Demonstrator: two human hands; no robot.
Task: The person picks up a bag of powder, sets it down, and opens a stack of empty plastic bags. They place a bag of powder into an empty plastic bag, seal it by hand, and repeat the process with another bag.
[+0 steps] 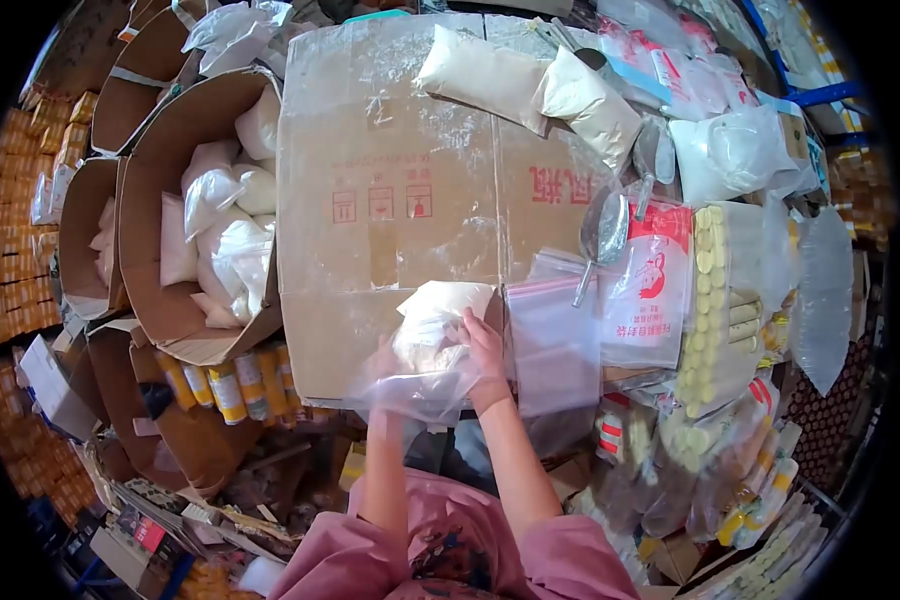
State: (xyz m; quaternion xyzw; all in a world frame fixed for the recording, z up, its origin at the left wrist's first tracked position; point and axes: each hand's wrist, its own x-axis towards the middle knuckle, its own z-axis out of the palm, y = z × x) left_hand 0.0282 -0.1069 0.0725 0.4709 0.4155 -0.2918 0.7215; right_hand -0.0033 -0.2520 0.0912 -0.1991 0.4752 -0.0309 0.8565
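Note:
A clear plastic bag of white powder [436,320] lies at the near edge of the flattened cardboard [390,250], its loose open end towards me. My right hand [484,355] grips the bag's right side, fingers curled against it. On the other side, my left hand [381,370] is at the bag's loose plastic. It shows blurred through the film, so its fingers cannot be made out. Beside my right hand lies a stack of clear zip bags [555,345]. A metal scoop [603,235] rests just beyond them.
Left of the cardboard stands a carton [142,250] holding several filled white bags [232,215]. Two powder bags [490,80] lie at the far edge. A red-printed bag pack [650,285] and pale yellow rolls [708,300] sit on the right. White powder dusts the cardboard.

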